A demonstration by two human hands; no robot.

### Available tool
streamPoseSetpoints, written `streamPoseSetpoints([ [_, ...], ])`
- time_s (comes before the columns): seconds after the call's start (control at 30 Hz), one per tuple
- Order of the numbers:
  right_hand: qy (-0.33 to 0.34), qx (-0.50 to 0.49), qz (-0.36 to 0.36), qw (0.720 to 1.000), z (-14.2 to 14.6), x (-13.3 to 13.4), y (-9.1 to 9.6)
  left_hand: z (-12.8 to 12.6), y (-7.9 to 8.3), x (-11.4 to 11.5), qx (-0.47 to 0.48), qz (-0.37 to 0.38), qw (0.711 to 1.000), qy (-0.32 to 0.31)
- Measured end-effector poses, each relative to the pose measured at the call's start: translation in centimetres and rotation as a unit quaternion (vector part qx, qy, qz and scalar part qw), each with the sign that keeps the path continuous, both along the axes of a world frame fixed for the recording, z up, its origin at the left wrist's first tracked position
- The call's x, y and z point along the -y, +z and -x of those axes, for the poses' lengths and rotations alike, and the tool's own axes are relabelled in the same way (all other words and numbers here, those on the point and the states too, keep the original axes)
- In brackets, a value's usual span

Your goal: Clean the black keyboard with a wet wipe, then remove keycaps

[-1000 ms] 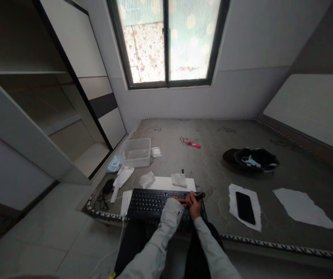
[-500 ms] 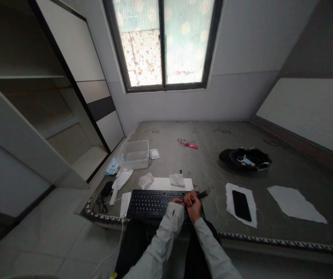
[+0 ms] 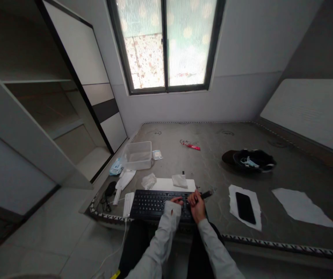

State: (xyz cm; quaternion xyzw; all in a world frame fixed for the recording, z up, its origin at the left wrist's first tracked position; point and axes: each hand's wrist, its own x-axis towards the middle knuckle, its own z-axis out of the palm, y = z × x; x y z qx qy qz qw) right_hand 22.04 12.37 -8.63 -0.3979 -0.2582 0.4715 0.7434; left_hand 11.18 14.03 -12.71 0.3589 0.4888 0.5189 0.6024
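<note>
A black keyboard (image 3: pixel 150 205) lies across my lap at the bed's front edge. Over its right part, my right hand (image 3: pixel 196 205) is closed around a dark brush-like tool (image 3: pixel 206 194), whose pale, wispy end points right and away from me. My left hand (image 3: pixel 177 200) rests over the middle of the keyboard, fingers loosely stretched toward my right hand and a small gap between them. Nothing shows in it. Behind the keyboard lie a white flat board (image 3: pixel 163 183), a folded wipe (image 3: pixel 179 180) and a crumpled wipe (image 3: pixel 149 181).
A clear plastic box (image 3: pixel 138 155) stands at the left, with a blue packet (image 3: pixel 115 166) and black cable (image 3: pixel 106 197) nearby. On the right are a phone (image 3: pixel 245 208) on white paper, another paper sheet (image 3: pixel 302 207) and a dark cap (image 3: pixel 250 160). A red-tagged item (image 3: pixel 192 146) lies farther back.
My left hand has drawn slightly left, apart from my right hand. The right hand still grips the dark tool. The whole view has shifted a little.
</note>
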Motion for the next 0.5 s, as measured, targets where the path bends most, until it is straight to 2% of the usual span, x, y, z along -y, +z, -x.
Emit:
streamPoseSetpoints([
  [0.17,0.053,0.059,0.041,0.996,-1.8,0.5,0.5,1.5,2.4,-0.4,0.015,-0.048,0.998,-0.034],
  [0.33,0.107,0.230,0.049,0.966,-2.5,1.1,1.8,1.9,4.3,-0.7,0.019,-0.088,0.995,-0.043],
  [0.5,0.092,0.313,0.067,0.943,-1.7,1.3,3.1,2.2,5.5,-0.6,0.006,-0.105,0.992,-0.063],
])
